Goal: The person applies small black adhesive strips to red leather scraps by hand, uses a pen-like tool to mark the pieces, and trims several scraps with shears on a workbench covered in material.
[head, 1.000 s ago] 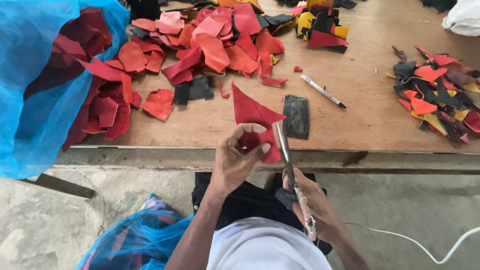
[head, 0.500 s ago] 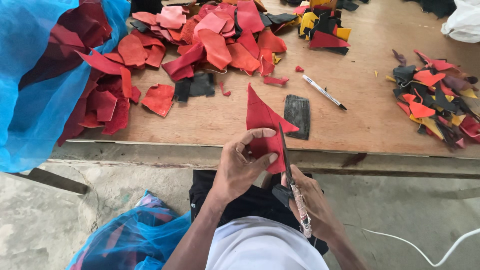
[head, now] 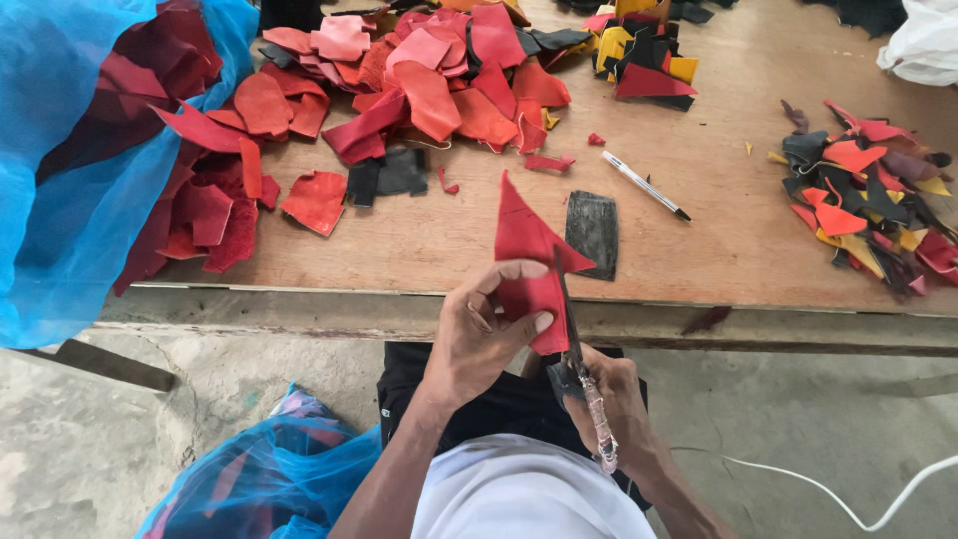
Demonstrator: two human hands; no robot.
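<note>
I see my left hand (head: 479, 334) pinching a red leather scrap (head: 527, 262) between thumb and fingers, just off the near edge of the desk (head: 419, 245) and above my lap. The scrap stands nearly upright, its pointed tip up. My right hand (head: 611, 399) is closed around the handles of a pair of scissors (head: 574, 334), whose blades run up along the scrap's right edge and seem to bite into it.

I judge the scrap light, thin and flexible yet firm enough to hold its shape without drooping; it should not slip much against bare fingers. The best hold is low on the piece, close to the blades, as my left hand has it, so the material stays taut at the cut.

On the desk, a dark grey rectangular piece (head: 592, 233) lies just behind the scrap, with a white pen (head: 647, 186) beyond it to the right. A big heap of red and orange offcuts (head: 419, 80) fills the far left, a mixed pile of black, yellow and red trimmings (head: 868, 190) sits at the right. A blue mesh bag (head: 70, 170) full of dark red pieces hangs at the left edge, a second blue bag (head: 259, 479) lies on the floor, and a white bag (head: 923, 40) shows at the far right corner. I see no labels or signs.
</note>
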